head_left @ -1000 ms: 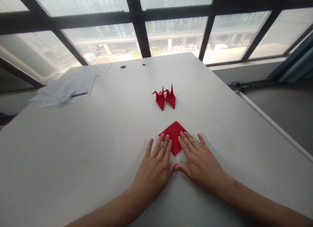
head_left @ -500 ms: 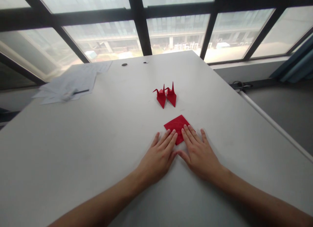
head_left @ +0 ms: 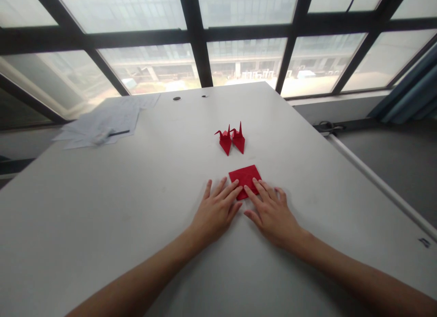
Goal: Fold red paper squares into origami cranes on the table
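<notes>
A folded square of red origami paper (head_left: 244,175) lies flat on the white table in front of me. My left hand (head_left: 215,210) rests at its lower left with fingers spread, the fingertips touching the paper's edge. From the lower right, my right hand (head_left: 271,214) lays its spread fingertips on the paper. Both thumbs point inward just below the sheet, a small gap apart. Beyond the paper stand two red paper cranes, the left crane (head_left: 225,144) close beside the right crane (head_left: 238,142).
Loose white papers (head_left: 109,119) lie at the table's far left, with a dark pen (head_left: 119,133) on them. The white table (head_left: 136,208) has round holes near its far edge. Windows stand behind it, and a blue curtain (head_left: 409,96) hangs at the right.
The red paper has turned, so its upper edge now runs more nearly level. My fingers have spread wider, and my hands have shifted slightly on it. The camera view has tilted up a little.
</notes>
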{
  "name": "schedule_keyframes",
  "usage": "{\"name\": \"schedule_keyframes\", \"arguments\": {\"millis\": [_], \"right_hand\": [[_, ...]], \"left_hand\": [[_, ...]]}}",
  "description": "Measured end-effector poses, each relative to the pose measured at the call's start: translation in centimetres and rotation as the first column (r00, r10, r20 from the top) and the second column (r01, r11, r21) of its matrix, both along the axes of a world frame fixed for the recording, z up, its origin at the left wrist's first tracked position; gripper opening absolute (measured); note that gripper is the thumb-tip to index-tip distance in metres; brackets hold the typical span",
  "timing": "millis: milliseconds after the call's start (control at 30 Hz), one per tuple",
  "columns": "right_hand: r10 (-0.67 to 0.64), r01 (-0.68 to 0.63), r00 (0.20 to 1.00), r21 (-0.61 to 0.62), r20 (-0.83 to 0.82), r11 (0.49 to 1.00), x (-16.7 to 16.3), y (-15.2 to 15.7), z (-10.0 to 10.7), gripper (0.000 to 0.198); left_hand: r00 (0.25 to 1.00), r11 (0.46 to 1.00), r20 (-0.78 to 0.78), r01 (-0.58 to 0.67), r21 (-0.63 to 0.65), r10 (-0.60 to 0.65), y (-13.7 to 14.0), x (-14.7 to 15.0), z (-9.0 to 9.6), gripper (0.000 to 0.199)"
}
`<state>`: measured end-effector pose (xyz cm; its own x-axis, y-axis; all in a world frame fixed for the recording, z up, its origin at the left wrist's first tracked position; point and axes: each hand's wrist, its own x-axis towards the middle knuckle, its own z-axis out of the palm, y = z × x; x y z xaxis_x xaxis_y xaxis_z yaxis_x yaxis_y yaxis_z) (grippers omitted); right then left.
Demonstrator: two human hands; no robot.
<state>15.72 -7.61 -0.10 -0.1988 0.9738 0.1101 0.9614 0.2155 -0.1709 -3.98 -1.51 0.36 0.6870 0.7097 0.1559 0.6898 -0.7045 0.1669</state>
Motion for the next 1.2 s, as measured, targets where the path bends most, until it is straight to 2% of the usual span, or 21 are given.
{"name": "schedule_keyframes", "arguments": {"millis": [133, 233, 300, 400, 467, 600, 700, 767, 833, 933, 1000, 1200], "right_hand": [[-0.015, 0.015, 1.000, 0.017, -0.021, 1.000, -0.9, 0.1, 0.4, 0.057], [-0.031, 0.033, 0.998, 0.031, -0.058, 0.999, -1.6, 0.3, 0.5, 0.054], [-0.053, 0.056, 0.995, 0.034, -0.089, 0.998, -1.8, 0.5, 0.4, 0.052], [-0.062, 0.066, 0.991, 0.030, -0.118, 0.997, -1.9, 0.6, 0.4, 0.053], [-0.053, 0.057, 0.991, 0.031, -0.124, 0.998, -1.8, 0.6, 0.4, 0.054], [-0.064, 0.066, 0.990, 0.013, -0.123, 0.998, -1.9, 0.5, 0.4, 0.055], [-0.080, 0.080, 0.990, -0.011, -0.114, 0.997, -2.1, 0.4, 0.5, 0.055], [-0.078, 0.077, 0.991, -0.013, -0.111, 0.997, -2.2, 0.3, 0.5, 0.055], [-0.074, 0.074, 0.991, -0.006, -0.115, 0.997, -2.2, 0.3, 0.5, 0.056], [-0.075, 0.076, 0.989, 0.002, -0.127, 0.997, -2.1, 0.4, 0.4, 0.056], [-0.076, 0.076, 0.987, -0.002, -0.138, 0.997, -2.0, 0.6, 0.4, 0.056], [-0.052, 0.051, 0.988, -0.012, -0.149, 0.999, -0.8, 1.0, 0.9, 0.043]], "left_hand": [[0.996, 0.995, -0.020, -0.089, 0.041, 0.090, 0.4, -0.1, -0.2, 0.044], [0.985, 0.983, -0.017, -0.171, 0.066, 0.173, 0.5, -0.2, -0.7, 0.053], [0.992, 0.991, -0.027, -0.120, 0.057, 0.122, 0.5, -0.2, -0.9, 0.056], [0.997, 0.999, -0.059, 0.045, 0.014, -0.044, 0.4, -0.3, -1.1, 0.059], [0.995, 0.997, -0.066, 0.072, 0.001, -0.071, 0.3, -0.4, -1.1, 0.063], [0.997, 0.999, -0.057, -0.050, 0.020, 0.051, 0.2, -0.4, -1.1, 0.060], [0.980, 0.979, -0.028, -0.194, 0.055, 0.196, 0.2, -0.3, -1.2, 0.058], [0.968, 0.966, -0.002, -0.249, 0.070, 0.250, 0.3, -0.2, -1.3, 0.061], [0.976, 0.974, 0.011, -0.218, 0.066, 0.218, 0.3, -0.1, -1.3, 0.061], [0.999, 0.999, -0.016, -0.027, 0.033, 0.028, 0.2, -0.1, -1.3, 0.057], [0.998, 0.999, -0.040, 0.049, 0.008, -0.049, 0.1, -0.1, -1.2, 0.057], [0.999, 1.000, -0.042, -0.010, 0.001, 0.010, -0.1, 0.0, -0.9, 0.059]]}}
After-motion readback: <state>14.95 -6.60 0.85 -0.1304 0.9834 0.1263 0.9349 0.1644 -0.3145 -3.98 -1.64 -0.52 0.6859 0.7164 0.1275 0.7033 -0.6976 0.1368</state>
